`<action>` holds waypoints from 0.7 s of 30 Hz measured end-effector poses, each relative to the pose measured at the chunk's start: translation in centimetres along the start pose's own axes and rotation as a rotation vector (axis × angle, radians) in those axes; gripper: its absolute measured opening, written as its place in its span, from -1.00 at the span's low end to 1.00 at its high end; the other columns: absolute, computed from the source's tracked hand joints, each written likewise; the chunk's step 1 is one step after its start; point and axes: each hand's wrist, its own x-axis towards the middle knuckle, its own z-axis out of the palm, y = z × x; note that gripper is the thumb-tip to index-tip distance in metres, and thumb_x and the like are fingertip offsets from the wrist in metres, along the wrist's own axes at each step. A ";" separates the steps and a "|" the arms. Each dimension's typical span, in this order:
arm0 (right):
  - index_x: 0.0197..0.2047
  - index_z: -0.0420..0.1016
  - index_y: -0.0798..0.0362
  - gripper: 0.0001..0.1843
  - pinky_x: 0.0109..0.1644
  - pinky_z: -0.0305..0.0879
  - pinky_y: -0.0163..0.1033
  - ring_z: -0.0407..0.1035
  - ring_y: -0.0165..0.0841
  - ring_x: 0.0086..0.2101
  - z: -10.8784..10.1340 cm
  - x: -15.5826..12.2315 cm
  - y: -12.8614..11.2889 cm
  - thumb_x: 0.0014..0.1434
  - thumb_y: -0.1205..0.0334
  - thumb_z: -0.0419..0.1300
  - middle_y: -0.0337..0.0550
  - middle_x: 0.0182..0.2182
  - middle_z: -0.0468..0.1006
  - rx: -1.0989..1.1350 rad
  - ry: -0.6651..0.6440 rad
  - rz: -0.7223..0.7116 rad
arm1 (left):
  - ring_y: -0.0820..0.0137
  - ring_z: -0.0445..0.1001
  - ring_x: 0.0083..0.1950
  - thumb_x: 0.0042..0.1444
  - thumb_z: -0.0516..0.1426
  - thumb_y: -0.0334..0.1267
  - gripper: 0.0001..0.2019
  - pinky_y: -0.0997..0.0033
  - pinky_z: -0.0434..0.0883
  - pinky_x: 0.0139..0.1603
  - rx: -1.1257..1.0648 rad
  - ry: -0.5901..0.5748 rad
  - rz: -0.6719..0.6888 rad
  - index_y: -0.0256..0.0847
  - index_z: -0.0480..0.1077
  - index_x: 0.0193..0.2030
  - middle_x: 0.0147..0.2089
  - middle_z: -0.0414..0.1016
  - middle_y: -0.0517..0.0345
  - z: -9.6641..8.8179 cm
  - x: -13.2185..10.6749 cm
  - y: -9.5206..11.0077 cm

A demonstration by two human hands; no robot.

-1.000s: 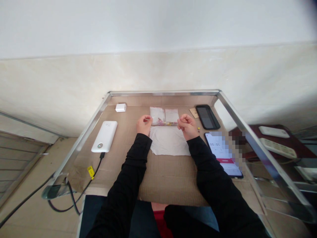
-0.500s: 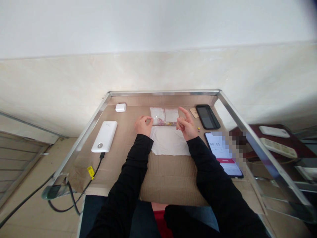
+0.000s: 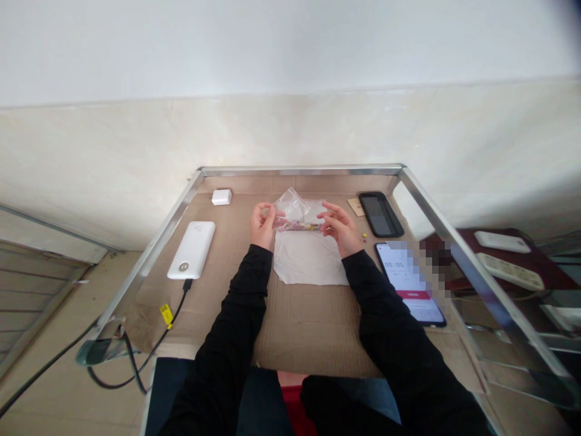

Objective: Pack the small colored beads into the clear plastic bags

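My left hand [image 3: 262, 224] pinches the left side of a small clear plastic bag [image 3: 293, 209], which is lifted and tilted off the table. Small pink and yellow bits [image 3: 297, 227] show along the bag's lower edge. My right hand [image 3: 338, 227] has its fingers spread and touches the right end of a second clear bag [image 3: 315, 212] that lies flat. A white sheet of paper [image 3: 308, 260] is spread on the cardboard just in front of both hands.
The table has a metal rim [image 3: 299, 170] and a cardboard cover [image 3: 308, 327]. On it lie a white power bank [image 3: 192, 249] with a black cable [image 3: 177, 312], a white charger [image 3: 221, 197], a dark phone [image 3: 380, 214], a lit phone [image 3: 408, 278] and tiny beads [image 3: 364, 236].
My left hand has lifted the left bag off the table and tilted it up. My right hand went from a fist to spread fingers at the bags' right end.
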 end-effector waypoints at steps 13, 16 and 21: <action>-0.57 0.35 0.12 -0.66 -0.57 0.09 -0.41 0.16 -0.58 -0.65 0.9 -0.5 0.5 -0.02 0.00 0.13 -0.29 -0.64 0.33 -0.175 -0.258 0.009 | 0.65 0.22 -0.75 -0.05 0.09 -0.06 -0.69 0.64 0.23 -0.74 0.145 -0.102 -0.035 -0.20 0.23 -0.22 -0.59 0.32 0.34 0.4 -0.7 0.4; -0.54 0.36 0.12 -0.68 -0.57 0.09 -0.41 0.16 -0.57 -0.64 1.0 -0.6 0.3 -0.02 0.01 0.14 -0.29 -0.63 0.34 -0.178 -0.263 0.005 | 0.65 0.19 -0.77 -0.04 0.09 -0.07 -0.69 0.63 0.25 -0.74 0.178 -0.093 -0.040 -0.20 0.23 -0.19 -0.59 0.32 0.35 0.5 -0.9 0.5; -0.53 0.37 0.11 -0.72 -0.57 0.09 -0.41 0.17 -0.57 -0.64 1.0 -0.6 0.3 -0.02 0.05 0.15 -0.29 -0.63 0.36 -0.172 -0.271 0.014 | 0.66 0.17 -0.79 -0.02 0.07 -0.08 -0.69 0.65 0.24 -0.77 0.207 -0.094 -0.036 -0.20 0.23 -0.17 -0.59 0.31 0.34 0.6 -1.1 0.7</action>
